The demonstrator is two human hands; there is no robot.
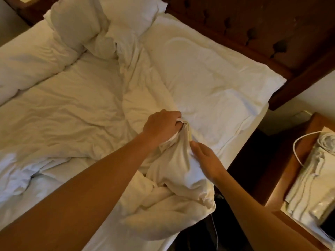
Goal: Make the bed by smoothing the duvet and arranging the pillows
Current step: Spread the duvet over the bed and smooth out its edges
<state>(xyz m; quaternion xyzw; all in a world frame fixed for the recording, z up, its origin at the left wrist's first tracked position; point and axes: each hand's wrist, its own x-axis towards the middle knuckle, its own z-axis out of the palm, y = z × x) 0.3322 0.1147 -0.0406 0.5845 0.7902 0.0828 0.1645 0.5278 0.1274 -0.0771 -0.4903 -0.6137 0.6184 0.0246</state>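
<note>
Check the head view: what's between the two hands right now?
A bunched fold of the duvet. In the head view, the left hand grips its gathered edge while the right hand rests against the fold's other side; only cloth sits between them.

Flat pillow (208,75) offers open passage; bunched duvet (174,178) and piled pillows (79,24) obstruct; headboard (253,29) bounds it.

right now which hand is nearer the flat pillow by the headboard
Left. The left hand grips a bunched corner of the duvet right at the flat pillow's near edge. The right hand rests on the duvet bundle, further back toward the person.
</note>
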